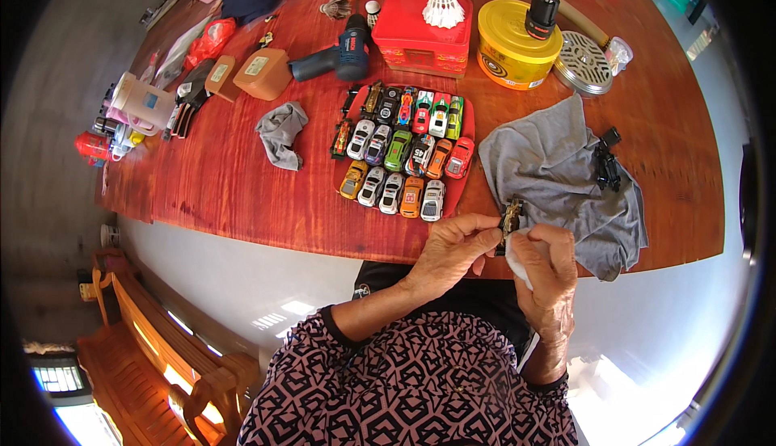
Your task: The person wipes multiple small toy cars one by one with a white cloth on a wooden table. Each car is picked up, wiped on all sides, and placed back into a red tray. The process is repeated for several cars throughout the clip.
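Observation:
My left hand (451, 251) grips a small black and gold toy race car (512, 219) between thumb and fingers, just over the table's front edge. A white wad (520, 258), of cotton or soft cloth, is pinched in my right hand (548, 270) and lies against the car's side. Behind my hands a grey cloth (539, 155) is spread, with black toy car parts (608, 158) on its right side. To the left, several toy cars (398, 150) stand in rows on a red tray (458, 194).
Along the back are a Bosch drill (342, 52), a red box (421, 43) topped by a shuttlecock (443, 6), and a yellow tub (515, 43) carrying a battery (541, 16). Nearby sit a slotted metal tin (583, 63) and a crumpled grey rag (282, 134). A wooden bench (145, 361) stands lower left.

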Tool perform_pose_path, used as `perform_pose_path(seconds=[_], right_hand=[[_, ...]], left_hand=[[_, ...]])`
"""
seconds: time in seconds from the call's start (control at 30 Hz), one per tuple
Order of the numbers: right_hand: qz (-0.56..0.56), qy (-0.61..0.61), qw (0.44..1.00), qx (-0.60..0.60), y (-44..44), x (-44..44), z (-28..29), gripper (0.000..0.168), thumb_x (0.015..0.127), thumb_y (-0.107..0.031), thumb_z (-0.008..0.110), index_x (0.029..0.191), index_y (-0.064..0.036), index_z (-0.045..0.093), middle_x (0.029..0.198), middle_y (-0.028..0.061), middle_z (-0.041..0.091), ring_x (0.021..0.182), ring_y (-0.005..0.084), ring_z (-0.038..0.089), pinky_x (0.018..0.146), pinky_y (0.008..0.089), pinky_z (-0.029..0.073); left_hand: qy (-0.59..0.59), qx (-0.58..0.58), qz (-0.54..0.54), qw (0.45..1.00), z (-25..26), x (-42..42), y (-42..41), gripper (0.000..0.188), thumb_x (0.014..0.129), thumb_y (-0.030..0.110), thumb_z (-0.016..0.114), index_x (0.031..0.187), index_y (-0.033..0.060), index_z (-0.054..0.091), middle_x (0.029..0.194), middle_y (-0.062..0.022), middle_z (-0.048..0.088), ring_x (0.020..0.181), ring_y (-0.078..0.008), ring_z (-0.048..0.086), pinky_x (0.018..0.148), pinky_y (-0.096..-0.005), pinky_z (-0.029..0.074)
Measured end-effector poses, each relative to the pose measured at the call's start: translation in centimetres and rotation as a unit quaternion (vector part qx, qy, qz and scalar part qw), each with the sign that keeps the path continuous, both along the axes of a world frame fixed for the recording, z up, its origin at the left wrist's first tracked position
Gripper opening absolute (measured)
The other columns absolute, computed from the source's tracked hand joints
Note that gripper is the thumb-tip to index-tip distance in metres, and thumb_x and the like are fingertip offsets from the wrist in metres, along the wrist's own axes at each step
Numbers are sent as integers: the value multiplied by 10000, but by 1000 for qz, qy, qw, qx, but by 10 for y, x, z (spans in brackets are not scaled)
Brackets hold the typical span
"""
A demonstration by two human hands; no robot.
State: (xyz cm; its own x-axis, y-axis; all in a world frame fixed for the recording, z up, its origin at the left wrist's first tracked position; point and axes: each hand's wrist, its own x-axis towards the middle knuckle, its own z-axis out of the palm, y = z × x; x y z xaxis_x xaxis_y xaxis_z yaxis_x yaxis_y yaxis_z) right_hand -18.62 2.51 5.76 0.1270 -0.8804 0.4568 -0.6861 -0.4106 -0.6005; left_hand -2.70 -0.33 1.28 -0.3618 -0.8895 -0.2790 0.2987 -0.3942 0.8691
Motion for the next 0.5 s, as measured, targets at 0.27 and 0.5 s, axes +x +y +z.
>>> perform_pose_path(seconds=[0.27, 0.5], right_hand=[[13, 36, 999, -37, -7, 10, -3, 323, 642, 61, 698, 952, -22, 660, 974, 89, 539, 860, 282, 560, 651, 374, 501], [-14, -16, 999, -48, -8, 8, -3, 374, 639, 85, 712, 988, -35, 652, 990, 87, 537, 855, 273, 558, 667, 377, 494]], left_hand=[[-15, -17, 21, 1000, 5, 6, -1, 198, 917, 160, 633, 1052, 19, 664, 761, -33, 637, 554, -57, 535, 485, -190, 441], [1, -11, 70, 997, 5, 18, -1, 174, 881, 142, 678, 1037, 67, 673, 716, -39, 640, 527, -85, 556, 467, -203, 425]])
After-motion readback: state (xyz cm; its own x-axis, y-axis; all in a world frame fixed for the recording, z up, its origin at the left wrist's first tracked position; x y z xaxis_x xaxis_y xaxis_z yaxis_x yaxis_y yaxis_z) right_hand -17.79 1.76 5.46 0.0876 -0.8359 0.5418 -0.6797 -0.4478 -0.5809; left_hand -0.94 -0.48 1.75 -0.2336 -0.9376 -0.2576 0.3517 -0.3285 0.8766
